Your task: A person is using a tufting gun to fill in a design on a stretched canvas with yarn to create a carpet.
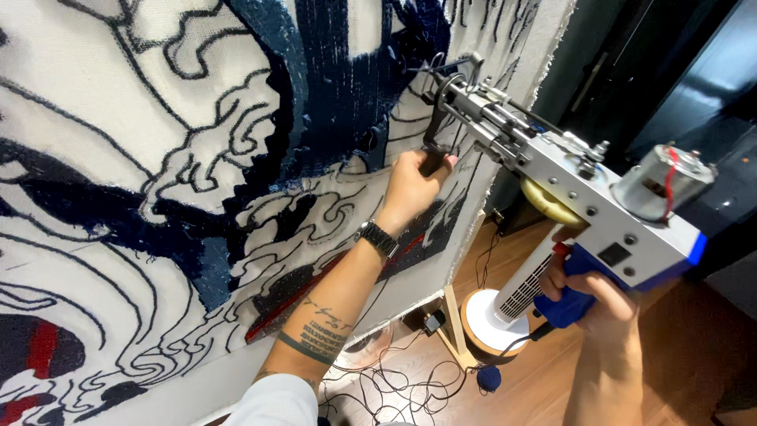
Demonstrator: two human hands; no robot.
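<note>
A tufting gun point(568, 177) with a silver body, blue grip and a round motor at its rear points its needle at a large stretched cloth point(158, 158). The cloth is white with dark blue tufted areas, black drawn outlines and some red patches. My left hand point(414, 185) grips the gun's black front handle close to the cloth; a dark watch sits on that wrist. My right hand point(599, 304) holds the blue rear grip low at the right.
A white tower fan point(505, 304) stands on the wooden floor below the gun. Loose dark yarn and a small blue yarn ball point(489, 379) lie on the floor. A wooden frame leg point(453, 327) supports the cloth. Dark cabinets fill the upper right.
</note>
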